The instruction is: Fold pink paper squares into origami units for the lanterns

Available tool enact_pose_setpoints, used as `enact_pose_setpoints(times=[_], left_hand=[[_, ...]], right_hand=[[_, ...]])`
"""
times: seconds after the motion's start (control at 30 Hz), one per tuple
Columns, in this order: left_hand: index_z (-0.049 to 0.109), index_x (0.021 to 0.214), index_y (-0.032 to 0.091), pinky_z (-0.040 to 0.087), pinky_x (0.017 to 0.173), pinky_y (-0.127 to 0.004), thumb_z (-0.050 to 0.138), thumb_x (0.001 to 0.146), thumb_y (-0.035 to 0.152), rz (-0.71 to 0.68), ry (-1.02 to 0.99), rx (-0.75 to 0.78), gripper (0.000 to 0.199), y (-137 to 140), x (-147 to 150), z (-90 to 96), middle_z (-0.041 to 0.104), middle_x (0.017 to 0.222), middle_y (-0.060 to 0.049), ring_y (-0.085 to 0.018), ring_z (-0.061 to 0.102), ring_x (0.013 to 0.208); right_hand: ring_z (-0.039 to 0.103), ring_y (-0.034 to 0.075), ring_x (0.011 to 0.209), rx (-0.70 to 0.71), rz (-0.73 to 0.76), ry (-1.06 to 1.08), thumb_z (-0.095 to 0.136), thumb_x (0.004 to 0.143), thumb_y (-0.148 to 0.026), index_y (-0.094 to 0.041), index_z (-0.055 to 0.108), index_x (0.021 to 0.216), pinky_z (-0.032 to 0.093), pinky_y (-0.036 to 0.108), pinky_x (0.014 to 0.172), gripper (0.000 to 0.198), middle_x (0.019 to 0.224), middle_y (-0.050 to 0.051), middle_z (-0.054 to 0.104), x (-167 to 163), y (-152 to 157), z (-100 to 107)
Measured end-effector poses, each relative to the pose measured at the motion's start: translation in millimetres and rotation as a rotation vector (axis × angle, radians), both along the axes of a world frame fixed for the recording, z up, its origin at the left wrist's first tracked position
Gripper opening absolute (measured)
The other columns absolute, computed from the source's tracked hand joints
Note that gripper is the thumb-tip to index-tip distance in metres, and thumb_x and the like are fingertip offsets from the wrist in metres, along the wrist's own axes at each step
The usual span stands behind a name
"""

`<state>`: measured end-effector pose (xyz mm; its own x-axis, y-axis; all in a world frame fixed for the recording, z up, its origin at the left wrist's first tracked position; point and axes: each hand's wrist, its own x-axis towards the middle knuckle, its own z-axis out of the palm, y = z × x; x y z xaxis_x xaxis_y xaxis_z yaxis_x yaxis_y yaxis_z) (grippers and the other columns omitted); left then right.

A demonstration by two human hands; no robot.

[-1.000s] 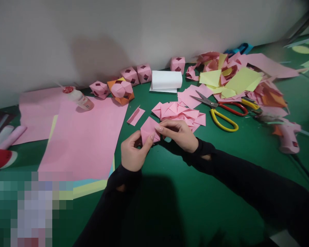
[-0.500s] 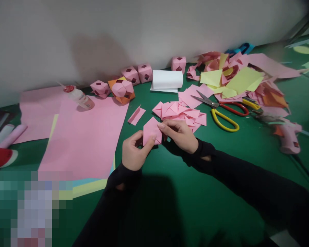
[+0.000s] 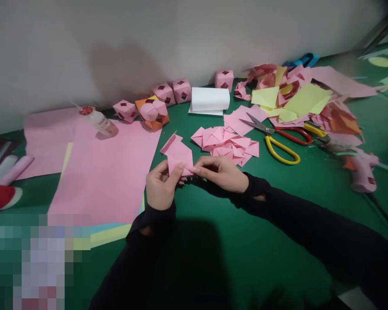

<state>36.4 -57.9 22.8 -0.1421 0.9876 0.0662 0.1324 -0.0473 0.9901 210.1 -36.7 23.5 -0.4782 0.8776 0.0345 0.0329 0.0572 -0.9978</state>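
Observation:
A small folded piece of pink paper (image 3: 180, 156) is held up between both hands above the green table. My left hand (image 3: 161, 185) grips its lower left side, with the thumb across its front. My right hand (image 3: 221, 172) pinches its lower right corner between thumb and fingers. Just behind the held piece lies another small folded pink paper (image 3: 172, 141), partly covered by it. Beyond my right hand is a pile of folded pink paper pieces (image 3: 229, 144).
Scissors (image 3: 271, 133) with red and yellow handles lie right of the pile, near paper scraps (image 3: 297, 101). A pink glue gun (image 3: 364, 172) rests at far right. Large pink sheets (image 3: 103, 172) and a small bottle (image 3: 98, 122) are left. Folded paper balls (image 3: 183, 91) line the wall.
Both hands have shifted slightly left with the folded paper, which now overlaps the loose piece behind it. My right hand has moved from the paper's right edge down to its lower right corner.

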Motion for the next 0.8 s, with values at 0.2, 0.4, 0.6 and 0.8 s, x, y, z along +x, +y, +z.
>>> enact_pose_setpoints(times=[0.2, 0.4, 0.6, 0.8], left_hand=[[0.067, 0.064, 0.017, 0.046, 0.044, -0.023, 0.073, 0.076, 0.035, -0.007, -0.011, -0.009, 0.023, -1.4, 1.5, 4.2, 0.06, 0.052, 0.001, -0.01, 0.052, 0.044], [0.068, 0.065, 0.017, 0.046, 0.044, -0.023, 0.072, 0.076, 0.036, -0.029, 0.002, -0.004, 0.022, -1.7, 1.4, 4.5, 0.06, 0.053, 0.001, -0.01, 0.051, 0.044], [0.067, 0.063, 0.018, 0.044, 0.044, -0.023, 0.071, 0.077, 0.038, -0.015, 0.031, -0.007, 0.025, -1.2, 1.9, 2.5, 0.058, 0.052, 0.002, -0.01, 0.05, 0.045], [0.068, 0.068, 0.018, 0.043, 0.046, -0.023, 0.072, 0.076, 0.038, -0.018, 0.017, -0.007, 0.022, -2.0, 1.1, 3.2, 0.059, 0.058, 0.001, -0.011, 0.051, 0.05]], right_hand=[[0.054, 0.01, 0.064, -0.027, -0.001, 0.037, 0.069, 0.081, -0.044, -0.015, 0.067, 0.075, 0.045, 0.026, 0.063, 0.029, 0.073, 0.001, 0.064, 0.0, 0.9, 1.0], [0.051, 0.01, 0.062, -0.013, -0.019, 0.028, 0.069, 0.081, -0.044, -0.015, 0.065, 0.074, 0.042, 0.025, 0.058, 0.03, 0.07, 0.0, 0.06, 0.1, -0.2, 0.2], [0.05, 0.01, 0.062, 0.034, -0.03, 0.012, 0.069, 0.081, -0.043, -0.015, 0.063, 0.073, 0.041, 0.026, 0.057, 0.029, 0.072, 0.001, 0.059, 0.6, -0.6, -0.4], [0.047, 0.01, 0.059, 0.013, -0.017, 0.011, 0.066, 0.084, -0.046, -0.016, 0.059, 0.07, 0.038, 0.025, 0.056, 0.034, 0.065, -0.001, 0.055, -0.3, -1.8, 0.5]])
